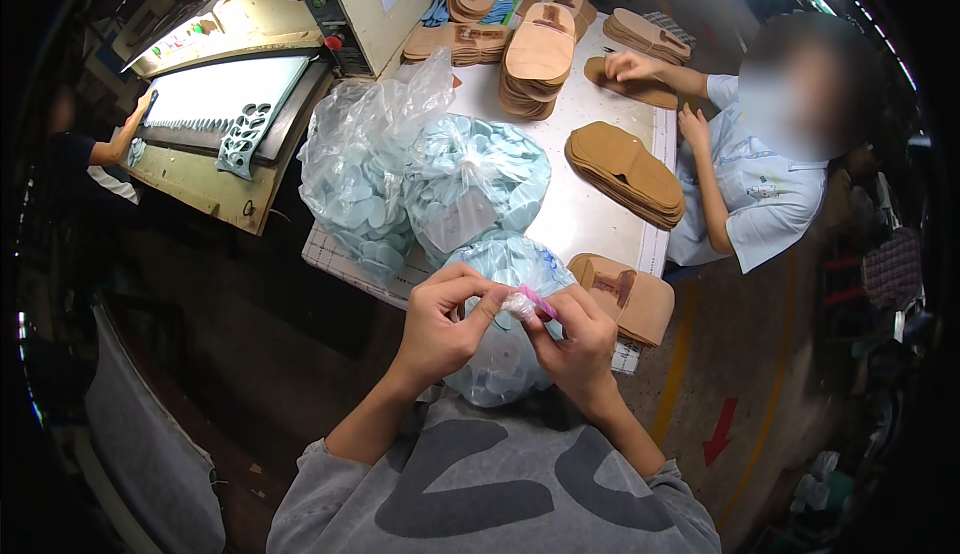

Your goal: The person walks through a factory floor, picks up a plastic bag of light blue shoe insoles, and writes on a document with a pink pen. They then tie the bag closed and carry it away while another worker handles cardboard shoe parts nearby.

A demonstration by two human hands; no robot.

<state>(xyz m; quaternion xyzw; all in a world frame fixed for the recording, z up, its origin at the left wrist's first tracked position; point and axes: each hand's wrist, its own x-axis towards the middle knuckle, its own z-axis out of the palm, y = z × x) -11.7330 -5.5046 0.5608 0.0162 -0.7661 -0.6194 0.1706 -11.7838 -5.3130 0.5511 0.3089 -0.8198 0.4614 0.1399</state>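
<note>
A clear plastic bag of light-blue cut pieces [490, 359] is in front of my body at the table's near edge. Its gathered neck [519, 306] is pinched by my left hand [447, 322], thumb against the curled fingers. At the same neck, my right hand [578, 342] closes on a pink tie [537, 301] that lies against the twisted plastic. Just beyond stands a knotted clear bag [478, 179] of similar pieces. Left of it is another clear bag [352, 189], its top loose and crumpled.
Stacks of tan insole-shaped pieces [538, 59] and brown ones [625, 174] lie on the white table [560, 219]. A seated co-worker [755, 179] on the right touches a brown stack. At left, another person's hand [130, 134] rests by a lit machine bed [215, 94] with a punched blue sheet.
</note>
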